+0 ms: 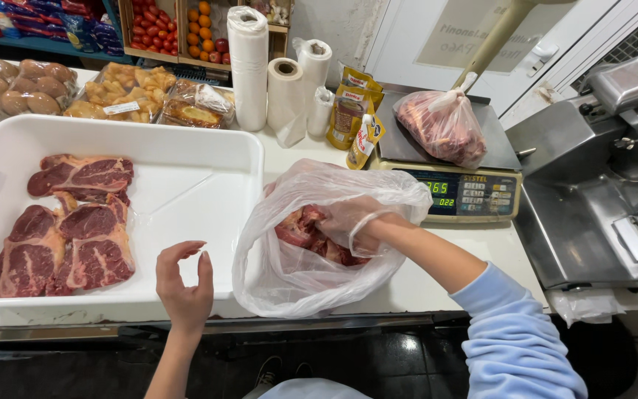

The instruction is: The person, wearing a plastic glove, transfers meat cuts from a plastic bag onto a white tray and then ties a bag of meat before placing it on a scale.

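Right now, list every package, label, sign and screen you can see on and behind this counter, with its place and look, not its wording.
Scale screen: scale front, dark, green digits.
Scale keypad: beside screen, small pale keys.
Yellow sauce pouches: left of scale, upright.
Wrapped pastry trays: behind white tray, clear film, white label.
Bag rolls: counter back, white cylinders.
Tied bag of meat: on scale.
Window sign: on the glass behind, pale panel.

Open white floor across the right half of the tray (186,185), beside 4 steaks (68,229). Blocked behind by 4 bag rolls (282,81); hemmed right by scale (474,193) and slicer (599,185).
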